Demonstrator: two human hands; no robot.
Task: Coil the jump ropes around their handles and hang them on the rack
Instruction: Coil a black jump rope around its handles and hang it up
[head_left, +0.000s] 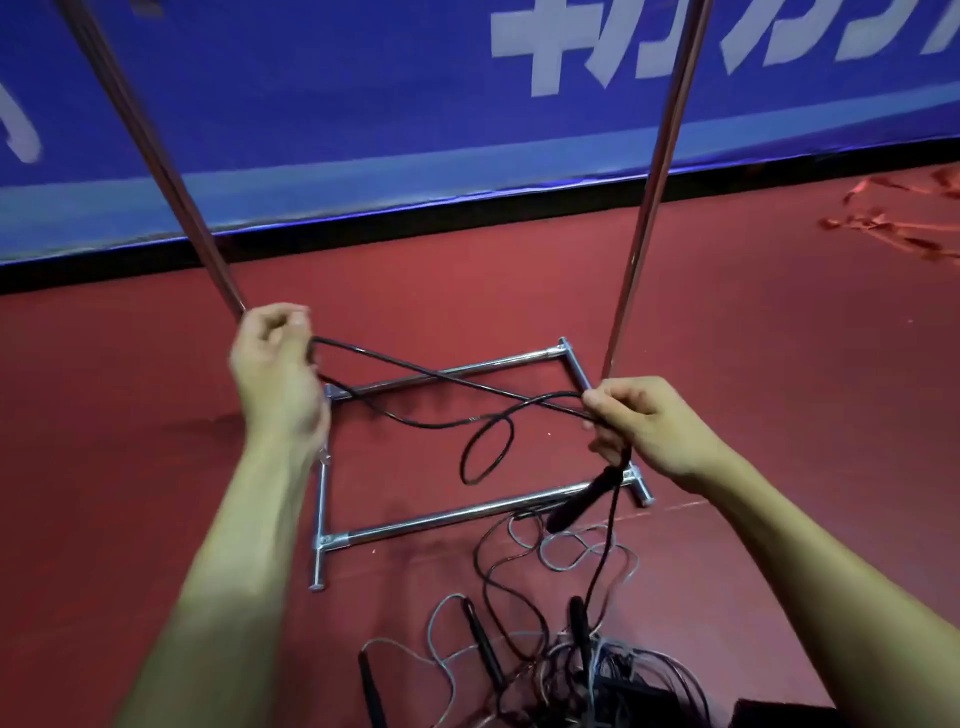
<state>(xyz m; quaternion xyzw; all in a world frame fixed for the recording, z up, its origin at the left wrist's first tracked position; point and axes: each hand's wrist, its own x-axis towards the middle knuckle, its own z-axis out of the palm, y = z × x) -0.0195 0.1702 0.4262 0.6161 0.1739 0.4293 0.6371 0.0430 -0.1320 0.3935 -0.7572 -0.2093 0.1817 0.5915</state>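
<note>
**Black rope looped between both hands, coil not yet tight**

At the centre of the frame a black jump rope (441, 382) runs in crossed strands between the two hands, above the base of the rack (452, 514). The left hand (275, 379), left of centre, has its fingers (283, 318) curled, pinching the bend of a loop. The right hand (649, 428), right of centre, has its fingers (610, 410) curled round the gathered strands. A black handle (582, 499) hangs just below that hand, and one slack loop droops between the hands.

The step in hand looks like winding the rope. It should go best if the loops are kept even, the slack loop is drawn up, and the turns are laid side by side on the handle rather than crossed. That way nothing should snag on the rack's lower bars or on the pile of ropes (571, 654) lying on the floor (156, 415) at lower centre.

The rope's second handle cannot be told apart from those in the pile. The upper edge cuts off the rack's top bar, and only its two uprights show. The pile is tangled and partly cut off at the bottom, so its ropes cannot be counted. Both hands are slightly blurred.
</note>
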